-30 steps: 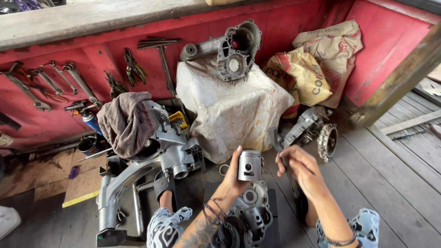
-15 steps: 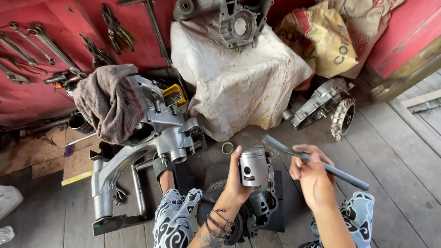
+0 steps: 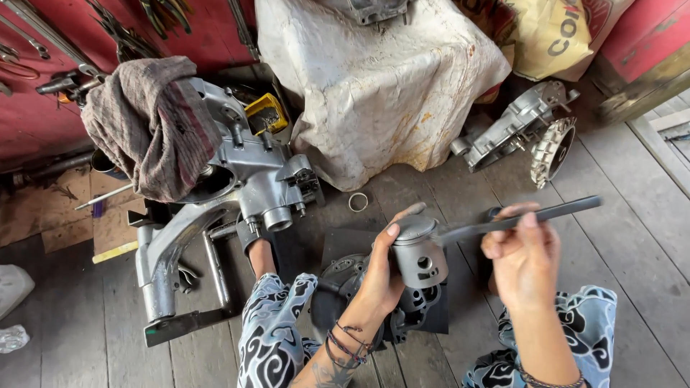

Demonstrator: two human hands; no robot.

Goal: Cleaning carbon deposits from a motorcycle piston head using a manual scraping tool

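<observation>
A grey metal cylindrical piston is gripped in the left hand, thumb on one side and fingers curled behind, and is held above a dark engine part lying on the grey wooden plank floor; a long flat dark metal file is clasped in the closed right hand, its tip laid against the piston's crown; a silver engine casing draped with a striped grey rag is seen to the left; a small metal ring lies on the boards near a stained white sack.
</observation>
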